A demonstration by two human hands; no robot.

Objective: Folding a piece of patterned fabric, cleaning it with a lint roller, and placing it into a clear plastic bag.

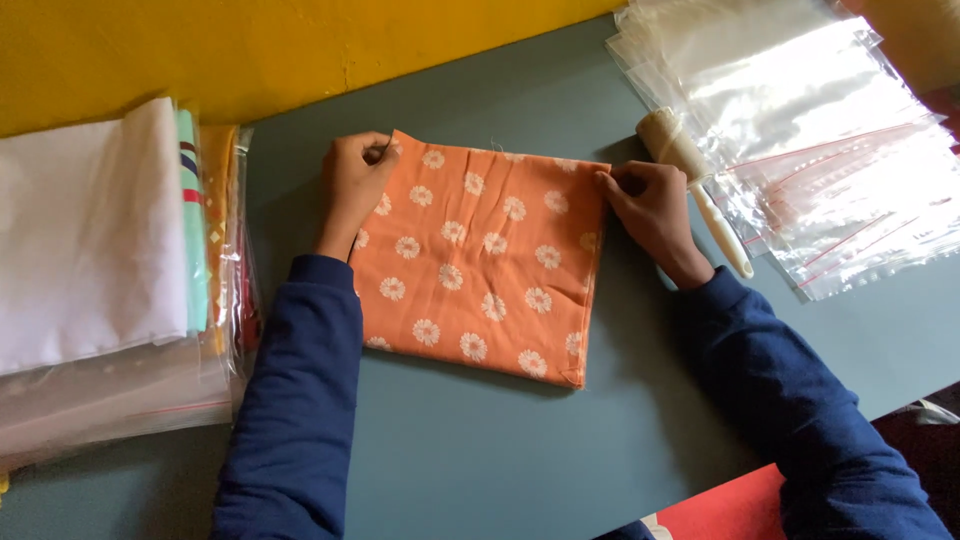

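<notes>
cloth: orange cloth with white daisy print, folded into a rough square, lying flat mid-frame on the grey table; far edge toward the top of the frame, folded corner at lower right.
left hand: left hand at the cloth's upper-left corner, fingers curled shut, pinching that corner; the grip looks meant to keep the layers lined up.
right hand: right hand at the upper-right corner, fingertips narrowed onto the edge, pressing or pinching it; can't tell if it lifts the cloth. Both hands on the far edge keep it taut and square.
sleeves: dark blue, forearms run up from the bottom of the frame on either side of the cloth.
roller: pale lint roller with long handle, just right of the right hand, lying partly on the bags, within easy reach.
bags: heap of clear zip bags with red seal strips, upper right of the frame.
stack: pile of folded fabrics, white on top, some inside clear bags, far left of the frame, apart from the cloth.
wall: yellow wall along the top.
</notes>
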